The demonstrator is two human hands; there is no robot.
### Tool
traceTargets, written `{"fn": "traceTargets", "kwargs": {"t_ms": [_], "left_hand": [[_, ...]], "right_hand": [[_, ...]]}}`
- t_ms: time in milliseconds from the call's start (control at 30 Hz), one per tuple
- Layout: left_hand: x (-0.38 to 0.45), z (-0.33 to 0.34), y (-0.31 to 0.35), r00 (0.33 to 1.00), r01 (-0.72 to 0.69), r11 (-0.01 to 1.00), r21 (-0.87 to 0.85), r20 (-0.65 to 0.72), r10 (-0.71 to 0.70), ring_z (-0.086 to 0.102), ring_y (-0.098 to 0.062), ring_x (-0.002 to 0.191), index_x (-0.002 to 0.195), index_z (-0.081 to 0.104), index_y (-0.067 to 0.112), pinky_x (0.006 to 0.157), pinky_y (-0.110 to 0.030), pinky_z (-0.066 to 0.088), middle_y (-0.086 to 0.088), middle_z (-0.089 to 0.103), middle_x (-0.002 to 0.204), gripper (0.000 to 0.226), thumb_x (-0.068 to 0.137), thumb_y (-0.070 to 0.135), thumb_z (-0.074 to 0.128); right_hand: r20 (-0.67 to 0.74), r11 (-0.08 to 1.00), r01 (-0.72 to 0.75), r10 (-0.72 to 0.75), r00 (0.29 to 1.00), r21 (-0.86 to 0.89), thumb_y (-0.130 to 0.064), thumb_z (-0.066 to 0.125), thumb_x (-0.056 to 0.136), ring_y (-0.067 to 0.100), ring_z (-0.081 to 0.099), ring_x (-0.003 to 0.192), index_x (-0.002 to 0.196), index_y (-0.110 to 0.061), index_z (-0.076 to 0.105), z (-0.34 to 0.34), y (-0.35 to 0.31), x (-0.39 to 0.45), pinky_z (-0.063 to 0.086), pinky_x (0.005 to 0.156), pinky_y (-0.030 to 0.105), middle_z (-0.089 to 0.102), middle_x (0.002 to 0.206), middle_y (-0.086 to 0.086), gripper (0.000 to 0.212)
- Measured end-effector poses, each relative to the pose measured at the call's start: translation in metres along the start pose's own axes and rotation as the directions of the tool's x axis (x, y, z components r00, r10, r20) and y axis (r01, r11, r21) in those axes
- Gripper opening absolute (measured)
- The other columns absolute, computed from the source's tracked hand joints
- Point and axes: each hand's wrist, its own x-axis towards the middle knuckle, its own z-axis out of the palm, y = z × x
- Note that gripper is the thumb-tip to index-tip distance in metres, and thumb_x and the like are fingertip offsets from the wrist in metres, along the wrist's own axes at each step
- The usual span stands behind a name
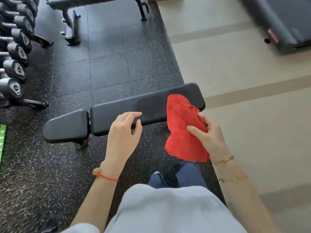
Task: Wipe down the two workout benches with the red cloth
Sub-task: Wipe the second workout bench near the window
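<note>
A black padded workout bench (121,111) lies across the middle of the view, its long pad to the right and its short seat pad to the left. My right hand (208,135) grips the red cloth (181,128), which hangs bunched over the bench's right end and near edge. My left hand (123,133) hovers over the bench's near edge with fingers apart, holding nothing. A second black bench (101,2) stands at the top of the view, only its frame and legs showing.
A rack of dumbbells (15,52) lines the left edge. Dark speckled rubber tiles (107,68) cover the floor under both benches; beige flooring (235,73) lies to the right. A dark machine base (279,22) sits top right. A green object (2,145) shows at far left.
</note>
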Motion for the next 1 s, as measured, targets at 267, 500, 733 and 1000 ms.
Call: {"fn": "traceTargets", "kwargs": {"t_ms": [267, 500, 733, 1000], "left_hand": [[0.025, 0.047, 0.063, 0.992, -0.091, 0.996, -0.02, 0.091, 0.092, 0.06, -0.014, 0.099, 0.116, 0.067, 0.019, 0.089, -0.031, 0.05, 0.005, 0.067, 0.112, 0.023, 0.096, 0.018, 0.056], [0.089, 0.131, 0.159, 0.982, -0.147, 0.988, -0.039, 0.113, 0.15, 0.06, -0.016, 0.105, 0.116, 0.066, 0.02, 0.092, -0.038, 0.051, 0.005, 0.068, 0.113, 0.022, 0.097, 0.02, 0.055], [0.151, 0.219, 0.271, 0.975, -0.157, 0.98, -0.124, 0.138, 0.173, 0.059, -0.012, 0.11, 0.117, 0.066, 0.021, 0.094, -0.028, 0.048, 0.008, 0.067, 0.116, 0.023, 0.098, 0.024, 0.052], [0.218, 0.277, 0.321, 0.985, -0.091, 0.989, -0.115, 0.133, 0.106, 0.06, -0.013, 0.113, 0.117, 0.066, 0.019, 0.096, -0.03, 0.048, 0.007, 0.067, 0.117, 0.023, 0.098, 0.021, 0.054]], "right_hand": [[-0.167, 0.995, 0.007, 0.01, 0.986, 0.1, -0.011, 0.075, 0.081, 0.006, 0.06, 0.079, 0.095, -0.023, 0.063, -0.079, 0.013, 0.004, 0.05, 0.07, 0.015, 0.067, 0.091, -0.003, 0.022], [-0.25, 0.992, 0.026, 0.006, 0.968, 0.127, -0.01, 0.073, 0.083, 0.014, 0.061, 0.083, 0.101, -0.011, 0.063, -0.202, 0.006, 0.058, 0.05, 0.076, 0.031, 0.067, 0.095, 0.006, 0.021], [-0.316, 0.993, 0.044, -0.007, 0.949, 0.108, -0.014, 0.075, 0.081, 0.012, 0.064, 0.083, 0.1, -0.019, 0.064, -0.338, -0.009, 0.126, 0.051, 0.073, 0.025, 0.069, 0.095, -0.001, 0.022], [-0.297, 0.991, 0.013, 0.028, 0.954, 0.135, -0.014, 0.076, 0.081, 0.022, 0.068, 0.095, 0.103, -0.019, 0.065, -0.41, -0.018, 0.217, 0.055, 0.082, 0.036, 0.071, 0.103, 0.003, 0.025]]}}
